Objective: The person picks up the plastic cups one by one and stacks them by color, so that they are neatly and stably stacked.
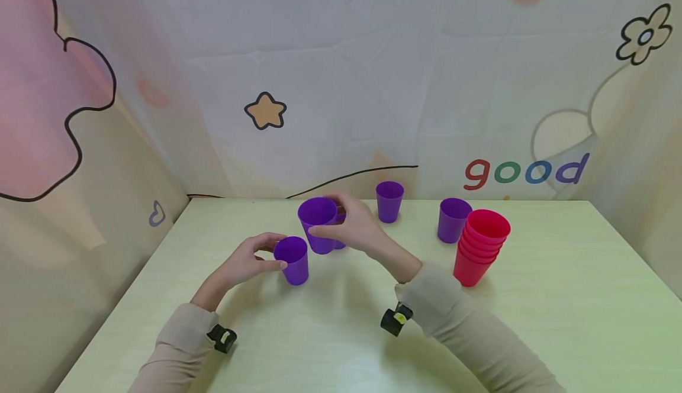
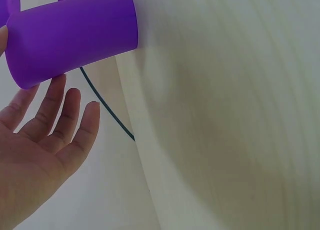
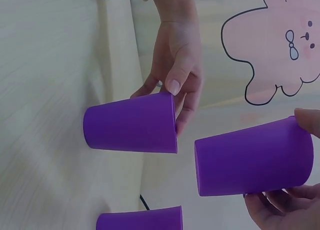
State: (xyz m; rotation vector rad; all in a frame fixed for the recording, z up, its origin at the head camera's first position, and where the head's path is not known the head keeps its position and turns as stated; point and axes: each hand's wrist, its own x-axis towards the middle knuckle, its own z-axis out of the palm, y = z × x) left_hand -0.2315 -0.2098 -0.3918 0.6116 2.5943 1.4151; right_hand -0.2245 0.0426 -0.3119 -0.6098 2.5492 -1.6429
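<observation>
My left hand (image 1: 246,263) grips a purple cup (image 1: 296,266) near its rim, thumb on the near side and fingers on the far side. That cup stands upright on the table, and the left wrist view shows fingertips (image 2: 59,82) against its wall. Up and to the right, my right hand (image 1: 359,225) holds a second purple cup (image 1: 318,227) between thumb and fingers. In the right wrist view this held cup (image 3: 252,157) is raised off the tabletop. Behind it, mostly hidden in the head view, stands another purple cup (image 1: 340,244).
Two more purple cups stand at the back, one at the centre (image 1: 389,203) and one farther right (image 1: 452,222). A stack of several red cups (image 1: 479,251) is beside the latter, near my right forearm. A printed curtain (image 1: 341,97) hangs behind the pale table (image 1: 575,298).
</observation>
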